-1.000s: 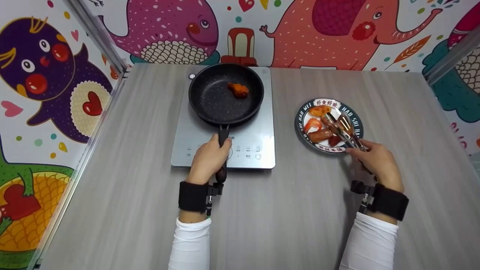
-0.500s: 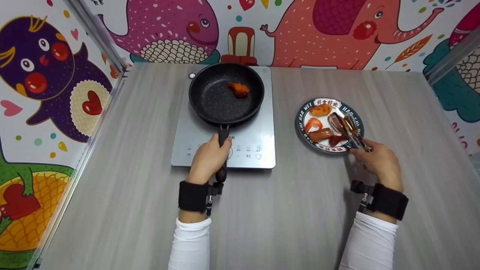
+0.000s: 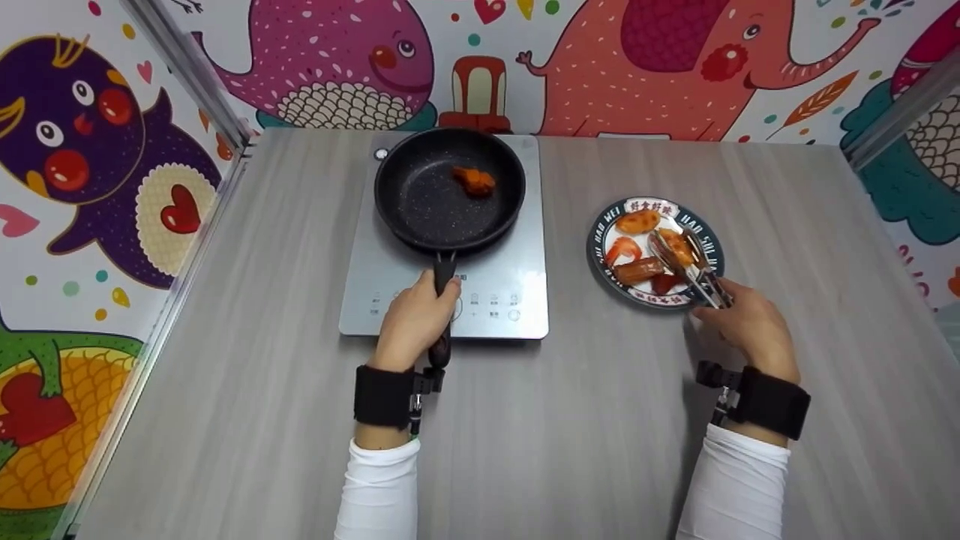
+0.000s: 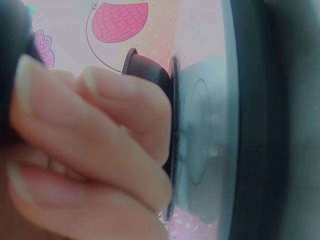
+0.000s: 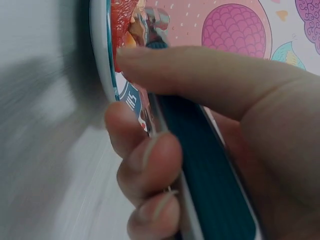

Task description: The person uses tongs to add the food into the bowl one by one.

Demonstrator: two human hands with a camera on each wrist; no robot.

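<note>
My left hand [image 3: 418,322] grips the black handle [image 3: 444,279] of a speckled frying pan [image 3: 424,199]; in the left wrist view its curled fingers [image 4: 95,135] fill the foreground. An orange-brown chicken drumstick [image 3: 474,181] lies inside the pan. My right hand [image 3: 750,322] holds metal tongs [image 3: 711,291] with dark grips, seen closely as a dark teal handle [image 5: 200,160] in the right wrist view. The tongs' two arms are spread over the round plate [image 3: 597,259], with a golden food piece [image 3: 676,246] between them.
Also on the plate are an orange-brown piece [image 3: 637,221], a shrimp [image 3: 624,250], a brown sausage-like piece [image 3: 639,271] and a dark red piece [image 3: 664,283]. Beneath the pan is a silver induction cooker [image 3: 517,277]. Cartoon-printed walls [image 3: 480,45] border the wooden table [image 3: 570,420].
The tongs' arms first come closer together and shift right, then spread around the golden piece, which shows more now. The left hand and pan stay still apart from a slight camera shift.
</note>
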